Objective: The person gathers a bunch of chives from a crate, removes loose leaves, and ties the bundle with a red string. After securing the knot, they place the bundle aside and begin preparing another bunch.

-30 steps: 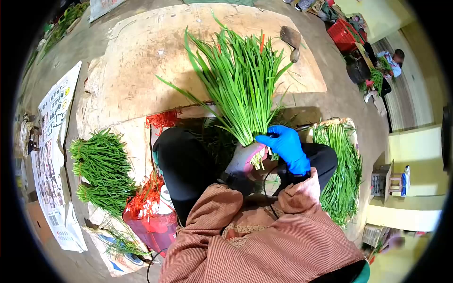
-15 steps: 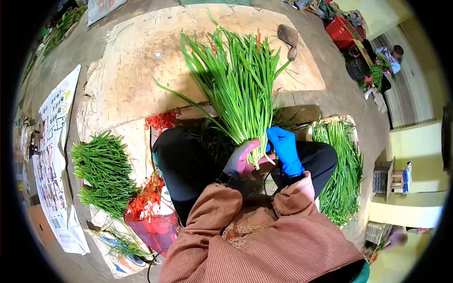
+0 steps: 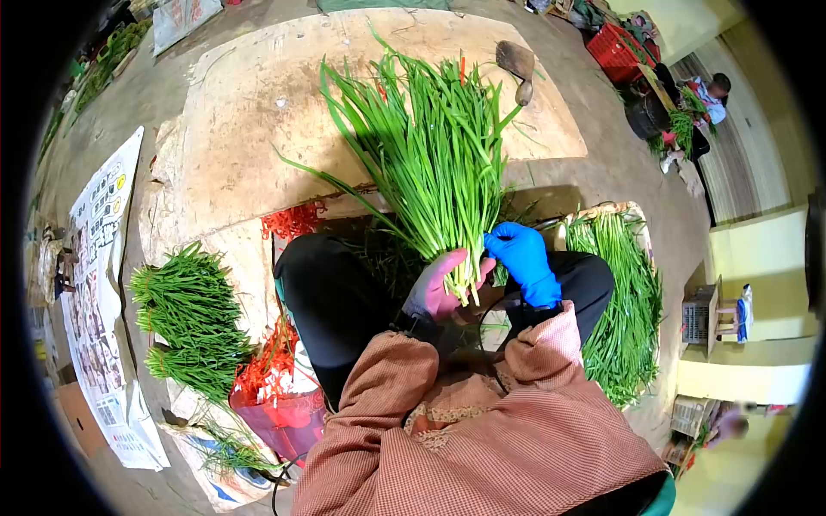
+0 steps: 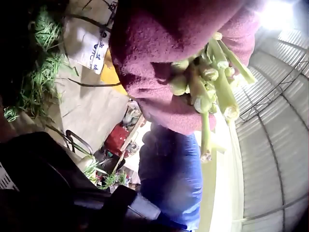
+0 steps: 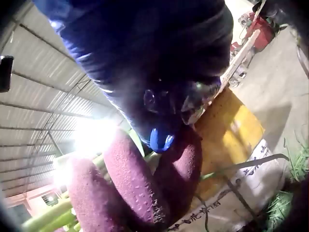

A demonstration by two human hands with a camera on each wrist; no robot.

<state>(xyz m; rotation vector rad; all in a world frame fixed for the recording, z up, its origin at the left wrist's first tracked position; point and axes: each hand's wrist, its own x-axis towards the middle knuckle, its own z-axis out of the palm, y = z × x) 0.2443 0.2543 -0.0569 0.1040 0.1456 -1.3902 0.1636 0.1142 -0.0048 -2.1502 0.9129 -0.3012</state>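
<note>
A large bundle of long green stalks (image 3: pixel 439 163) fans out over the board, its pale cut ends lowest. My left hand (image 3: pixel 437 288), in a pink and grey glove, grips it near these ends; in the left wrist view the gloved fingers (image 4: pixel 159 77) wrap round the cut ends (image 4: pixel 203 92). My right hand (image 3: pixel 523 262), in a blue glove, is at the bundle's right side with bent fingers. In the right wrist view the blue fingertips (image 5: pixel 161 140) pinch at a green stalk beside the left glove (image 5: pixel 130 183); part of this contact is hidden.
A wooden board (image 3: pixel 249 129) lies ahead, with a wooden-handled blade (image 3: pixel 516 64) at its right. Green bunches (image 3: pixel 189 318) lie left, near red strips (image 3: pixel 271 361) in a bag. More long stalks (image 3: pixel 619 310) fill a container at right. Another person (image 3: pixel 712 96) is far right.
My right hand drew back from the bundle's lower end, then came against its right side again. My left hand keeps its grip and its fingers have shifted round the stalks.
</note>
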